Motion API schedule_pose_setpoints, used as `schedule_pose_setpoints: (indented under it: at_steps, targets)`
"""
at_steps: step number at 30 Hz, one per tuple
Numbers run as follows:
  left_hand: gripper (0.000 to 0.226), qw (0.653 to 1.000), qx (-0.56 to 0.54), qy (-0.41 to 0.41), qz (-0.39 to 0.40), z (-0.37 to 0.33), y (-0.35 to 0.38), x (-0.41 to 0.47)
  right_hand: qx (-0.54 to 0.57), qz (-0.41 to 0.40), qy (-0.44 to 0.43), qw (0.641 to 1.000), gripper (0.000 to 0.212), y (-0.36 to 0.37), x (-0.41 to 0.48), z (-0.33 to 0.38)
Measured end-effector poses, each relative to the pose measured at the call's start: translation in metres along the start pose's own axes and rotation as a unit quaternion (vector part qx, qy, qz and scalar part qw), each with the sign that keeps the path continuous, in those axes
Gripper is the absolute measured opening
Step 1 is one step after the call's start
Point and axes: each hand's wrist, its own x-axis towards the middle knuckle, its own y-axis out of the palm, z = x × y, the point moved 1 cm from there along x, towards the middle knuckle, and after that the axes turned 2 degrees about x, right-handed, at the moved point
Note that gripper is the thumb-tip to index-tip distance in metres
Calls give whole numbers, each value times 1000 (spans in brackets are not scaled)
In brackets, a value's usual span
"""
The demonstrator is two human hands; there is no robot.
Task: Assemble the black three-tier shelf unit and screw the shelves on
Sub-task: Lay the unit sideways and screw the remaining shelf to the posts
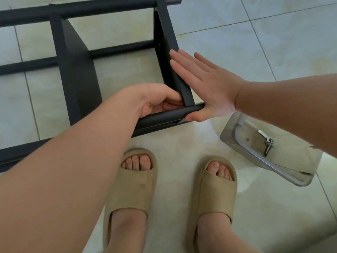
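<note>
The black shelf frame (pixel 91 10) lies on its side, far left. Two shelves (pixel 78 75) (flat panels) stand upright across it.

A glossy floor of large pale beige ceramic tiles (pixel 273 52), crossed by thin grey grout lines, fills the view and reflects soft light near the lower middle. Two bare feet stand on it in a pair of thick tan foam slide sandals with open toes. The left sandal (pixel 135 187) and the right sandal (pixel 217 190) sit side by side, apart, with toes showing at the front opening of each. To the right of the right sandal, near but not touching it, a shallow clear plastic tray with rounded corners (pixel 290 159) lies on the tiles, turned at an angle to the grout lines.
</note>
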Motion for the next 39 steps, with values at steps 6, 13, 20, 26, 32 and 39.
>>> schedule_pose_setpoints:
  at_steps: [6,13,20,26,32,39]
  targets:
    - [18,1000,20,-13,-3,1,1,2,0,1,2,1000,122,0,0,0]
    - [22,1000,-4,-9,27,0,-2,0,8,-5,-1,1000,122,1,1,0]
    - [22,1000,3,7,18,0,-1,0,9,-4,0,1000,122,1,0,0]
    - [29,1000,24,1,2,1,0,0,9,-8,0,1000,122,1,0,0]
    - [28,1000,5,13,24,0,-1,-1,10,-1,4,1000,123,0,0,1]
    - [20,1000,19,8,5,2,0,3,17,-4,4,1000,122,-1,-1,1]
